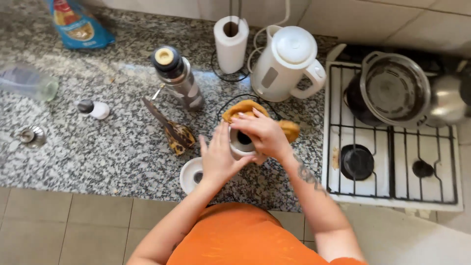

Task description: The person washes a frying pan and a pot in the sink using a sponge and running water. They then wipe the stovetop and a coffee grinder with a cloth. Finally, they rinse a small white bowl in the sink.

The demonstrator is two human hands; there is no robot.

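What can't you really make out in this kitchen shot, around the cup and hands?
Head view:
- White cup: its contents are dark, masked by the right hand.
- Orange cloth: mostly behind that hand.
- Left hand: palm hidden, so contact with the cup is unclear.
- Blue bag: cut by the top edge.

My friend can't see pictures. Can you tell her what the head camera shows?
Seen from above, a person's left hand and right hand hold a white cup over a speckled granite counter. Behind it stand a white kettle, a thermos and a paper towel roll; a stove is on the right.
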